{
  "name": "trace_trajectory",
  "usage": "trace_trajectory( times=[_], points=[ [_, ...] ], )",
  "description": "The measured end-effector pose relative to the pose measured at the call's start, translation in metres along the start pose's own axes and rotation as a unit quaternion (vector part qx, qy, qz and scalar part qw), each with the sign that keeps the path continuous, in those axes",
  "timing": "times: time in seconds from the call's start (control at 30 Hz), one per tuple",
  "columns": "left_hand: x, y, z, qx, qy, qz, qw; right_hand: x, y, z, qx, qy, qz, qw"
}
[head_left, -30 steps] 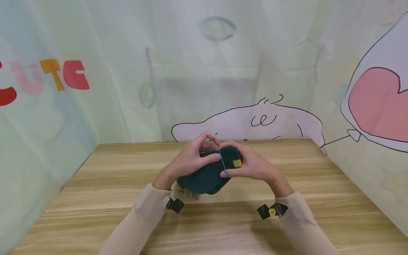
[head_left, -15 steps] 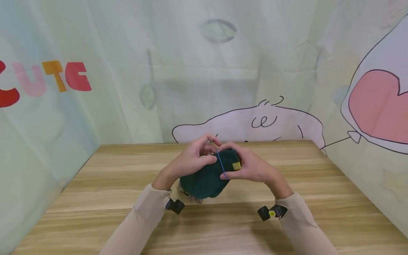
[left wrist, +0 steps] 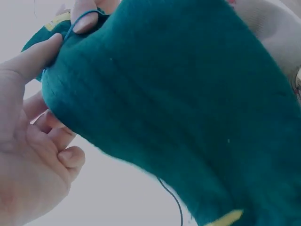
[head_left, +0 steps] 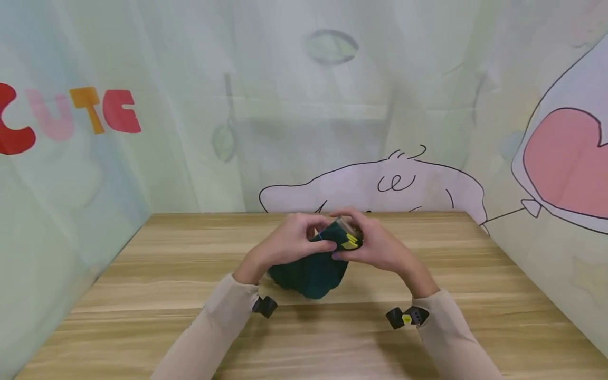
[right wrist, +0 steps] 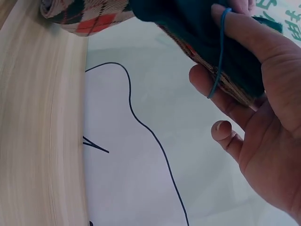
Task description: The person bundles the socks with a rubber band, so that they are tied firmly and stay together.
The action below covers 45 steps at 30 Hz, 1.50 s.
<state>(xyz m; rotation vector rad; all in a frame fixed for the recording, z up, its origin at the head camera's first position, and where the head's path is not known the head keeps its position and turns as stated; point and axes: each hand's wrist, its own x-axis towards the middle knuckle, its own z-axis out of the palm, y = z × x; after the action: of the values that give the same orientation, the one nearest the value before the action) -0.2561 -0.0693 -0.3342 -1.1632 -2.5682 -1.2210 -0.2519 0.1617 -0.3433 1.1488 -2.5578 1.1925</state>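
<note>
A dark green cloth bundle point(head_left: 311, 274) with a narrow, folded end is held above the table between both hands. Its underside is plaid in the right wrist view, and yellow patches point(head_left: 350, 243) show at the narrow end. My left hand point(head_left: 285, 245) grips the cloth near that end, thumb on the near face and fingers behind. From the other side my right hand point(head_left: 380, 245) grips the end, thumb and fingers around it. A thin blue elastic band point(right wrist: 221, 52) crosses the bundle and runs over the right thumb and a finger. What the bundle is cannot be told.
Below the hands lies a wood-grain table point(head_left: 190, 306). A pale printed curtain point(head_left: 190, 105) with cartoon drawings and coloured letters stands along its back and sides. Small dark cameras point(head_left: 407, 317) are strapped on the wrists.
The narrow end has tilted so its folded edge and more yellow show. My left thumb has come right along the cloth, near the right thumb. Less of the blue band shows in the head view.
</note>
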Motion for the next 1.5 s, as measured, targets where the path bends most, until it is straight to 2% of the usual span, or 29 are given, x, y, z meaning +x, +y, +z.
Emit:
trace_trajectory(
  times=[0.27, 0.4, 0.6, 0.8, 0.9, 1.03, 1.13, 1.3, 1.5],
  points=[
    [0.000, 0.002, -0.001, -0.015, 0.031, 0.024, 0.9991, -0.001, 0.003, -0.004, 0.047, -0.003, 0.021, 0.9987],
    [0.000, 0.004, -0.004, -0.025, 0.057, 0.020, 0.9979, -0.003, 0.004, -0.009, 0.054, 0.011, 0.021, 0.9982],
    [0.001, 0.005, -0.008, -0.051, 0.107, 0.008, 0.9930, -0.006, 0.005, -0.014, 0.024, 0.036, 0.023, 0.9988],
    [0.002, 0.004, -0.011, -0.082, 0.140, 0.011, 0.9867, -0.007, 0.005, -0.018, -0.009, 0.066, 0.032, 0.9972],
    [0.003, 0.000, -0.013, -0.095, 0.167, 0.007, 0.9814, -0.006, 0.006, -0.021, -0.013, 0.083, 0.022, 0.9962],
    [0.004, -0.007, -0.018, -0.135, 0.214, -0.008, 0.9674, -0.006, 0.005, -0.022, -0.013, 0.099, 0.009, 0.9950],
    [0.003, -0.009, -0.021, -0.159, 0.234, -0.015, 0.9592, -0.005, 0.004, -0.022, -0.012, 0.109, 0.011, 0.9939],
    [0.002, -0.006, -0.024, -0.167, 0.241, -0.022, 0.9557, -0.006, 0.001, -0.025, 0.005, 0.123, 0.010, 0.9924],
    [0.000, -0.005, -0.024, -0.179, 0.260, -0.028, 0.9487, -0.008, 0.001, -0.029, 0.083, 0.126, -0.016, 0.9884]
  ],
)
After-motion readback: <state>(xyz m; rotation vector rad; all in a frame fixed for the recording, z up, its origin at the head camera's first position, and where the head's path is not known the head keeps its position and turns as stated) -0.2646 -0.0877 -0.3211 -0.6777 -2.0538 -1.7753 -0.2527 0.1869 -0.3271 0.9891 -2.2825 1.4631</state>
